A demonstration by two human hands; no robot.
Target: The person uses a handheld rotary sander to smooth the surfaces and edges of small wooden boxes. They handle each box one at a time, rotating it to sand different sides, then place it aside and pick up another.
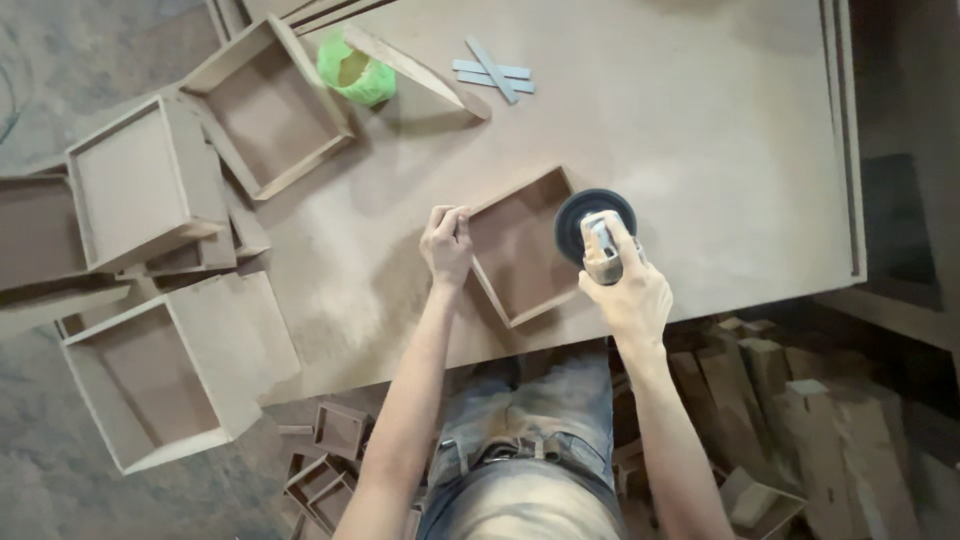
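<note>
Fingers: left hand (446, 243) is pinching the near-left corner of the shallow wooden tray (520, 245); right hand (622, 285) is clenching the disc sander (596, 225).
Tray: lying on the workbench (700, 150), near its front edge.
Sander: its disc is meeting the tray's right rim.
Technique: likely best keeping the disc flat, pressing lightly, bracing the tray firmly.
Surroundings: more wooden boxes (150, 180) are sitting stacked at left.

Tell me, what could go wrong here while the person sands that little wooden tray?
The left hand grips the corner of the wooden tray, fairly near the sander in the right hand; a slip could bring the spinning disc to the fingers. The tray lies near the workbench edge, so a push might slide it off. Dust coats the bench, and bare hands have no protection.
</note>
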